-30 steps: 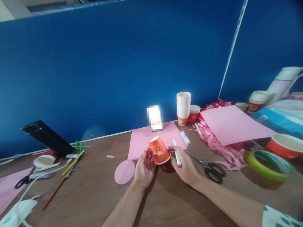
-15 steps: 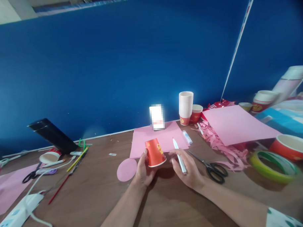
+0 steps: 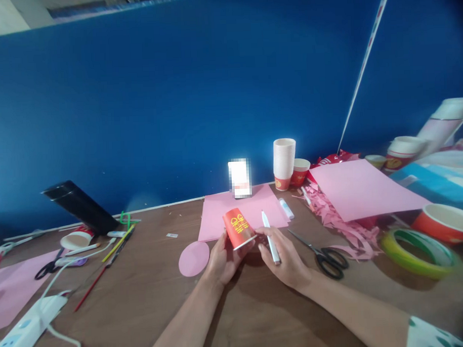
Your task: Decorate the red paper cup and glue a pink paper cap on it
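A red paper cup with yellow lettering is tilted upside down, its white rim toward me. My left hand is closed around its lower left side. In my right hand lies a white marker pen, its tip pointing away from me; the fingertips of this hand touch or nearly touch the cup's rim. Behind the cup, pink paper sheets lie on the table. A pink paper circle rests left of my left hand, and black-handled scissors lie right of my right hand.
A stack of paper cups stands by the blue wall. A glue stick, shredded pink paper and a roll of tape are at the right. On the left are a black flask and a white power strip.
The cup has turned in my left hand, bringing more yellow lettering into view. My right hand has moved slightly left, its fingers now at the cup's rim, still with the marker.
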